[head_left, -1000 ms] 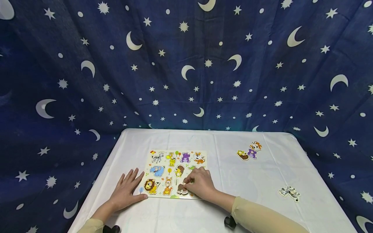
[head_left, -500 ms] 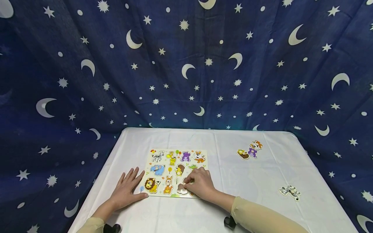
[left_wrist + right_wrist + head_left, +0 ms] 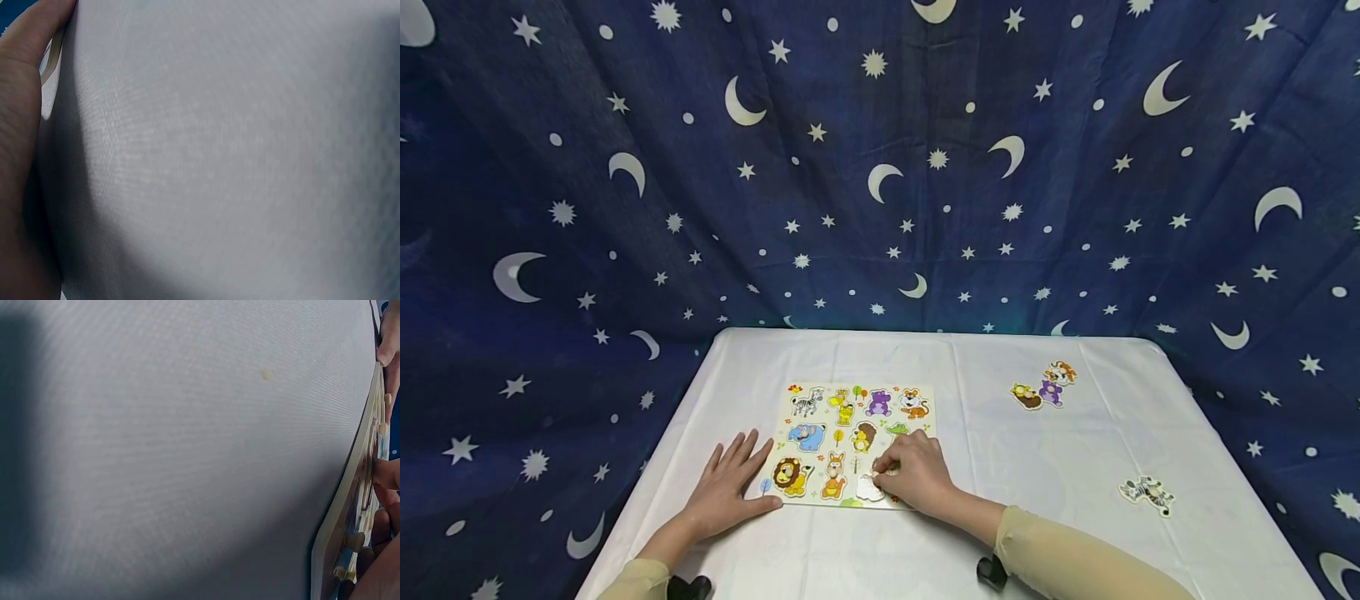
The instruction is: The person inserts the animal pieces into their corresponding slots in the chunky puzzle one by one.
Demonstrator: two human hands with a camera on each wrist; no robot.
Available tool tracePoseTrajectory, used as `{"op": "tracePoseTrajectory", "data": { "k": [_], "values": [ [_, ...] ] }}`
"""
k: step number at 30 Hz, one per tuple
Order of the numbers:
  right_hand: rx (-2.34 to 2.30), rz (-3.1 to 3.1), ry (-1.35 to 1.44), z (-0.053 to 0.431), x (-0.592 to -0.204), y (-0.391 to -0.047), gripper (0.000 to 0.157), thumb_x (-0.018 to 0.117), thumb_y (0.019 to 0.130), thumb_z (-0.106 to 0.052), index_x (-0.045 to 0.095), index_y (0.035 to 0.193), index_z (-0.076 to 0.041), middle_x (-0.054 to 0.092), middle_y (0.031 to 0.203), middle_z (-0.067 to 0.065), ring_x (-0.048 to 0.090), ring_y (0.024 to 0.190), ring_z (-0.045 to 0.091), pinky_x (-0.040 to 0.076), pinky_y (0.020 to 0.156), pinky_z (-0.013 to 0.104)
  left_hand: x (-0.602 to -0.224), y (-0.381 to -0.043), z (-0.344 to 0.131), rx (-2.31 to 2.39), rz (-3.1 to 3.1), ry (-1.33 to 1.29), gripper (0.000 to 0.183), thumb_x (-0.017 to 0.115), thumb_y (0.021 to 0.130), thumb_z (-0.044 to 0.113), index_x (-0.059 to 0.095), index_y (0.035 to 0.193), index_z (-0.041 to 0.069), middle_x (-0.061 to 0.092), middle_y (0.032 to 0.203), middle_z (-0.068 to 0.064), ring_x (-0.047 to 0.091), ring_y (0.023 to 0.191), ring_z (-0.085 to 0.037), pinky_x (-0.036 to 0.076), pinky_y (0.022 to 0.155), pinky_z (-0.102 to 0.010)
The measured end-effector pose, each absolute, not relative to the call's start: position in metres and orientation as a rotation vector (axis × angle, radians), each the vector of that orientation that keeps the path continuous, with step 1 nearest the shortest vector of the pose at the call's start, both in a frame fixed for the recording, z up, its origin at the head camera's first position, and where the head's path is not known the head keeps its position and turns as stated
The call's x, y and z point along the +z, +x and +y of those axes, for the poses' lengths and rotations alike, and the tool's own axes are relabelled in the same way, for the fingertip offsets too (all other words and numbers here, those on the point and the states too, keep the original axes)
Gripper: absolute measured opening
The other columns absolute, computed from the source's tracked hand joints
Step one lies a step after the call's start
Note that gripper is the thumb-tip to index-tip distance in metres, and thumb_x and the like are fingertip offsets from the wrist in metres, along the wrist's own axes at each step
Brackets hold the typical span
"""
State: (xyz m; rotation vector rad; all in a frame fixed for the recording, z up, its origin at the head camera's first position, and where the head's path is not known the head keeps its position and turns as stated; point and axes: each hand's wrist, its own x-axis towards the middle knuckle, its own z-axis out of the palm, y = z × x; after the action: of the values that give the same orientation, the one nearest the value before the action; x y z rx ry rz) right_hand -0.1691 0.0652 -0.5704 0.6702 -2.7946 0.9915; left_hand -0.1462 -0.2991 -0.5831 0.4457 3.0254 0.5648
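A flat animal puzzle board lies on the white-covered table. My left hand rests palm down beside it, fingers spread, thumb touching its near left corner; in the left wrist view only the thumb side shows. At the board's near right, my right hand pinches a puzzle piece, whose picture is washed out by glare and partly covered by the fingers. Small knobs stand up from the board in the right wrist view. Lion and elephant are among the animals on it.
Loose hedgehog and purple pieces lie at the back right, touching an orange-and-white one. A zebra piece lies nearer on the right. A dark star-patterned cloth hangs behind the table.
The visible face of the pinched piece has gone from dark brown to pale with glare, as if its tilt changed slightly. Both hands have stayed in nearly the same places.
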Motion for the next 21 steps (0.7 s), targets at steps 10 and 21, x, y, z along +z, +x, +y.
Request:
{"op": "tracePoseTrajectory", "data": {
  "k": [10, 21],
  "values": [
    [0.975, -2.787, 0.682, 0.0655, -0.5703, -0.1696, 0.009, 0.087, 0.076, -0.029, 0.078, 0.078, -0.030, 0.056, 0.078, -0.023, 0.044, 0.081, 0.006, 0.038, 0.081, 0.037, -0.5831, -0.1453, -0.2996, 0.577, 3.027, 0.462, 0.103, 0.069, 0.080, 0.075, 0.040, 0.159, 0.018, 0.023, 0.168, -0.016, 0.013, 0.155, -0.039, 0.003, 0.122, -0.062],
    [0.911, -2.796, 0.692, 0.0655, -0.5708, -0.1711, 0.009, 0.086, 0.074, -0.029, 0.078, 0.076, -0.031, 0.054, 0.078, -0.024, 0.044, 0.081, 0.006, 0.037, 0.079, 0.035, -0.5828, -0.1460, -0.3003, 0.582, 3.033, 0.488, 0.102, 0.070, 0.080, 0.074, 0.040, 0.159, 0.017, 0.024, 0.168, -0.015, 0.014, 0.154, -0.040, 0.003, 0.122, -0.062]
  ]
}}
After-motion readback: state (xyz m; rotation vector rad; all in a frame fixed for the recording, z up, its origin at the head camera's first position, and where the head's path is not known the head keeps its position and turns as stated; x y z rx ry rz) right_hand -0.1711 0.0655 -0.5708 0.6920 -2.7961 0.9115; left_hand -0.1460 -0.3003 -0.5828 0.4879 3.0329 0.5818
